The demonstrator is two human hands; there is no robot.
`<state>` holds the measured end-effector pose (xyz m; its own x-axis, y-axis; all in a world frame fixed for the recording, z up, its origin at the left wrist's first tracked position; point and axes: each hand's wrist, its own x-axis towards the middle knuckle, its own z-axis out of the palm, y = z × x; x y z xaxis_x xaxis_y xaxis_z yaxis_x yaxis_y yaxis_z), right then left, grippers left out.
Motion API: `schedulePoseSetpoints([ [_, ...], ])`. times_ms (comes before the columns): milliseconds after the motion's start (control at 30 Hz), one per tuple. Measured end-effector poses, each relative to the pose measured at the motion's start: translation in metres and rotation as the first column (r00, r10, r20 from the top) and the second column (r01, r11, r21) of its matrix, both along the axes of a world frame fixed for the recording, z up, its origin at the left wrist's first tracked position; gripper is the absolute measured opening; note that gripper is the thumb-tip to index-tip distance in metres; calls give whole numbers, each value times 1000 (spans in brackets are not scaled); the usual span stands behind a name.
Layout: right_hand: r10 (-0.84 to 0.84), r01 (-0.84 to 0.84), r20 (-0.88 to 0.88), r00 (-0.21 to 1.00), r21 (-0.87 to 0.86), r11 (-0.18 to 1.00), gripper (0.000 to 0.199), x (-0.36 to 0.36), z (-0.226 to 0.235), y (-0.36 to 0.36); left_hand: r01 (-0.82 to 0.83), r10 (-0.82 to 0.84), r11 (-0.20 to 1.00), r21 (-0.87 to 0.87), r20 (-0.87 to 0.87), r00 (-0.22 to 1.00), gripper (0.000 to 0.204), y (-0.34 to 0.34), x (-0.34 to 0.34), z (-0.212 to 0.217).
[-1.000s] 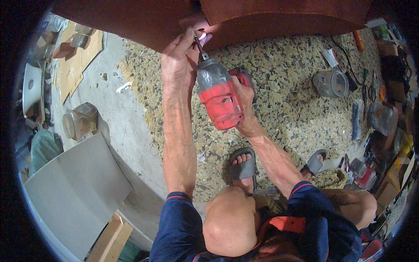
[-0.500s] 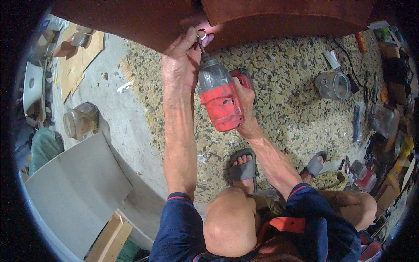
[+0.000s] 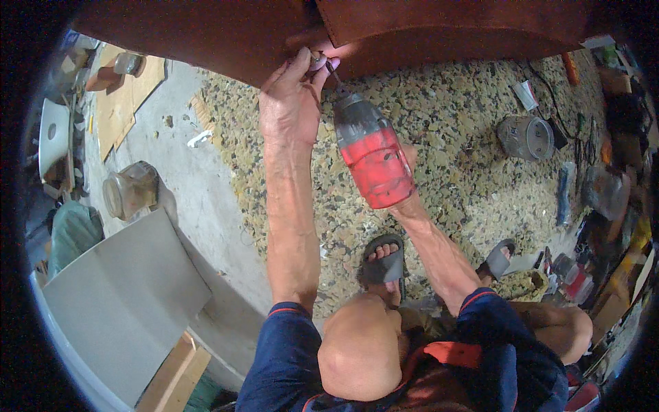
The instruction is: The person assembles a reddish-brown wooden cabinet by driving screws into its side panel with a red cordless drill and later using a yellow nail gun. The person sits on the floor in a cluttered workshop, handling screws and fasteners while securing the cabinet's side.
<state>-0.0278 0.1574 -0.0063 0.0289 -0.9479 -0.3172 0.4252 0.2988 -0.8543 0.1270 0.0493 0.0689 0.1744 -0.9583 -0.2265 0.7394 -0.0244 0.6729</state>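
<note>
A brown panel [image 3: 206, 41], leather-like in look, fills the top edge. At its lower edge, my left hand [image 3: 292, 103] is closed, thumb and fingers pinching a small round metallic piece [image 3: 317, 60] whose exact kind I cannot make out. My right hand [image 3: 410, 156] grips a red and black power driver [image 3: 374, 161], whose body hides most of the fingers. Its slim bit [image 3: 334, 74] points up at the left fingertips, a little to the right of the round piece. Whether the bit touches those fingers cannot be seen.
A speckled foam mat [image 3: 453, 178] covers the floor. Clear plastic jars stand at left [image 3: 130, 190] and right [image 3: 525, 137]. A grey curved panel [image 3: 130, 295] and a wooden piece [image 3: 175, 371] are at lower left. Cables [image 3: 559, 117] and assorted items line the right.
The driver has shifted right and tilted, its bit coming away from the round piece. My left hand has moved slightly right, still pinching at the panel's edge.
</note>
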Motion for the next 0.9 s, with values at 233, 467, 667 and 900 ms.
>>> schedulePoseSetpoints([
  [233,107,-263,-439,892,-312,913,28,-7,6,-4,19,-19,1000,-13,-29,999,15,-1,4,-8],
  [467,271,-314,-258,927,-142,939,41,-3,2,0,95,-95,995,-17,-1,995,23,-4,9,-10],
  [667,271,-321,-263,926,-171,931,50,-5,-5,6,17,-18,999,-51,-7,1000,16,-3,4,-8],
  [900,304,-299,108,947,-61,952,50,-11,-5,8,62,-62,997,-41,-2,998,18,-2,6,-5],
])
